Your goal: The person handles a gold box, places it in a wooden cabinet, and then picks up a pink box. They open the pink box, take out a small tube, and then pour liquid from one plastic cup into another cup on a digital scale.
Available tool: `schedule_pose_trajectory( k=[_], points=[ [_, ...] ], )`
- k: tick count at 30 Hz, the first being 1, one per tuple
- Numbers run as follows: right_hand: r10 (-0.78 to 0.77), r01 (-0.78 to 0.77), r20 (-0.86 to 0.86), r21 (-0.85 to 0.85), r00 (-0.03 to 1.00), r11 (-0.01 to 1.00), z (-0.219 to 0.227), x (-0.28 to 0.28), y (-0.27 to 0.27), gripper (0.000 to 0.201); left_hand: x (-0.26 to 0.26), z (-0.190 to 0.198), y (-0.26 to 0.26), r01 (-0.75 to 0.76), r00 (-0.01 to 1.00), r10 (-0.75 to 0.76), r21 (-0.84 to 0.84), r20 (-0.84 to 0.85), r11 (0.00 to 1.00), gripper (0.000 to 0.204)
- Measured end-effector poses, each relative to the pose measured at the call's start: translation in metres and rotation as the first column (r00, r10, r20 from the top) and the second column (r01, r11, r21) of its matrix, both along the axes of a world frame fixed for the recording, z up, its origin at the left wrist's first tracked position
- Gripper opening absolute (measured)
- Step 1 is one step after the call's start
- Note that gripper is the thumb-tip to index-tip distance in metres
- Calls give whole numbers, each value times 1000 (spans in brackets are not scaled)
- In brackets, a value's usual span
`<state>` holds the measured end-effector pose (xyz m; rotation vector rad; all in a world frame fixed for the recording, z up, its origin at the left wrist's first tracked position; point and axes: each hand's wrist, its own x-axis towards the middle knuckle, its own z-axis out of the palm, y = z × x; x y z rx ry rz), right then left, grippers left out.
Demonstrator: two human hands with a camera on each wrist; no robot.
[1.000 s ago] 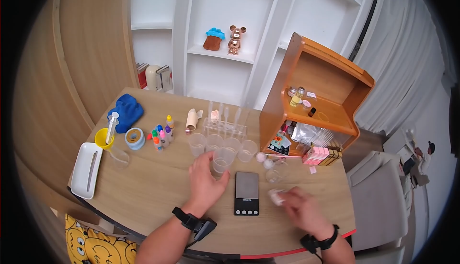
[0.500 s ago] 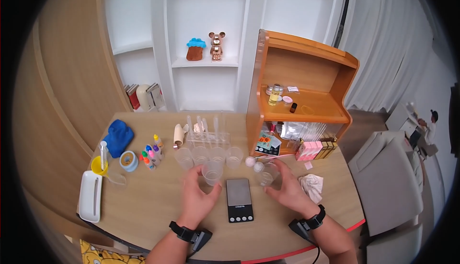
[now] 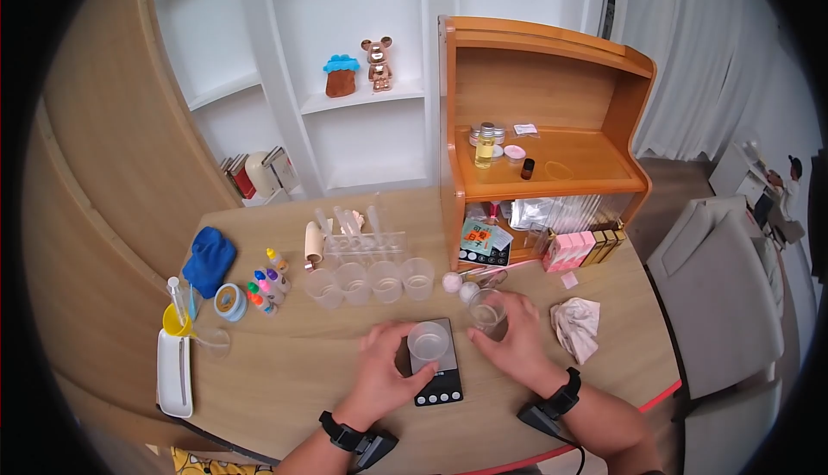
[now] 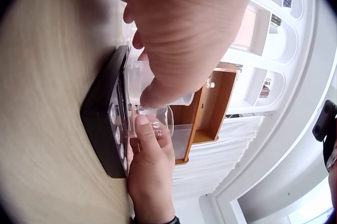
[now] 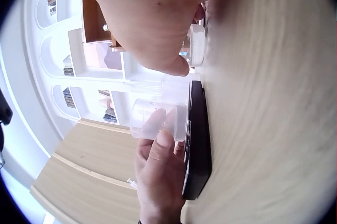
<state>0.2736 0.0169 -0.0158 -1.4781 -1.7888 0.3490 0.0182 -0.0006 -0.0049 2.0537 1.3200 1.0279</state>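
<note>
My left hand [image 3: 385, 370] grips a translucent plastic cup [image 3: 429, 343] between thumb and fingers, over the plate of the black digital scale [image 3: 440, 386]. In the right wrist view that cup [image 5: 152, 120] is upright beside the scale's [image 5: 198, 145] top surface; whether its base touches cannot be told. My right hand [image 3: 517, 341] holds a clear cup [image 3: 487, 309] to the right of the scale, thumb on its near side. Several more translucent cups [image 3: 385, 280] stand in a row behind the scale.
Behind the cups is a clear rack [image 3: 371, 246] with tubes. Small colored bottles [image 3: 269, 285], a tape roll [image 3: 230, 301] and a white tray [image 3: 175, 376] are left. A crumpled cloth [image 3: 575, 328] lies right, below the wooden shelf unit [image 3: 552, 165]. Two pale balls [image 3: 453, 282] sit near the right cup.
The left hand has brought its cup rightward over the scale. The right hand has let go of the cloth and taken hold of the clear cup. The head view has shifted.
</note>
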Motion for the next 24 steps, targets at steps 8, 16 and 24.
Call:
schedule_pose_trajectory(
  k=[8, 16, 24],
  points=[
    [165, -162, -14, 135, 986, 978, 25, -2, -11, 66, 2, 0, -2, -8, 995, 7, 14, 95, 1000, 79],
    [148, -139, -57, 142, 987, 980, 13, -5, -10, 69, -5, 11, -1, -77, 996, 70, 123, 57, 989, 68],
    [94, -93, -117, 7, 989, 996, 1, 5, -5, 61, -71, 37, 14, -480, 876, 475, 229, 83, 847, 63]
  ],
)
